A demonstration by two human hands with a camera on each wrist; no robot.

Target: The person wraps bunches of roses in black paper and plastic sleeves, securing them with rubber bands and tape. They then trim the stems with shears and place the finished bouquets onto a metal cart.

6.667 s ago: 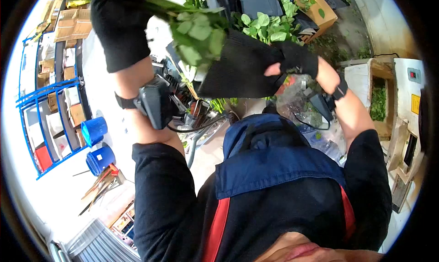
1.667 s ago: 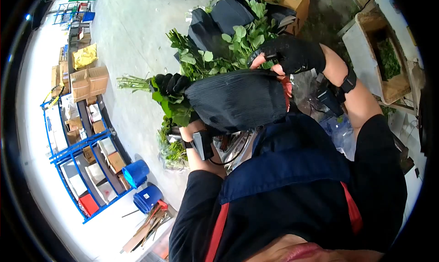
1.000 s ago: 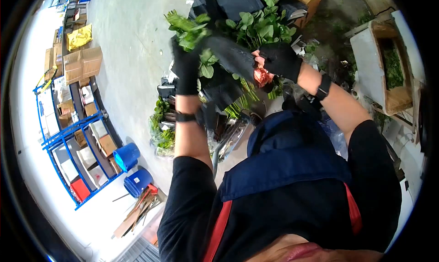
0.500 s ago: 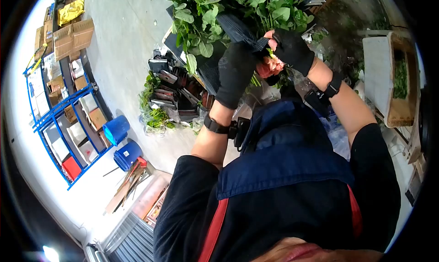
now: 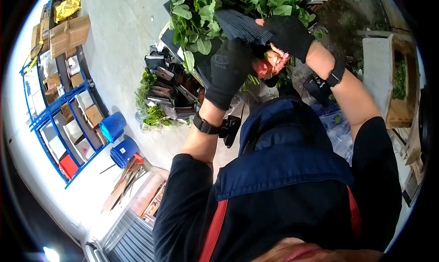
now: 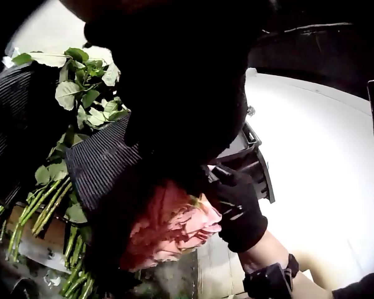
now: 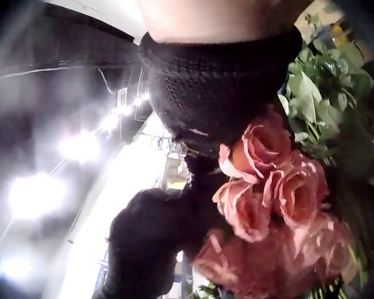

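Observation:
A bunch of pink roses (image 5: pixel 272 63) in ribbed black wrapping (image 5: pixel 240 26) lies between my two gloved hands, blooms toward my body. My left hand (image 5: pixel 230 71) grips the wrapping from the left, just behind the blooms. On the other side my right hand (image 5: pixel 290 37) holds the wrapping's edge, its bare thumb tip on top. Close up in the right wrist view, several rose heads (image 7: pixel 293 193) sit directly under the right palm. In the left wrist view the left glove (image 6: pixel 181 81) is a dark shape over the pink petals (image 6: pixel 168 227), hiding its fingertips.
More leafy stems (image 5: pixel 196 22) and black-wrapped bunches lie beyond the hands. Left of them, a pile of dark packets (image 5: pixel 171 90) is on the floor. Blue buckets (image 5: pixel 113 126) stand by a blue rack (image 5: pixel 64 125). On the right is a wooden-framed bin (image 5: pixel 397 79) with greenery.
The bunch has swung from lying across my front to stems pointing away, blooms near me. My left hand has come from the stem side back to the wrapping beside the blooms.

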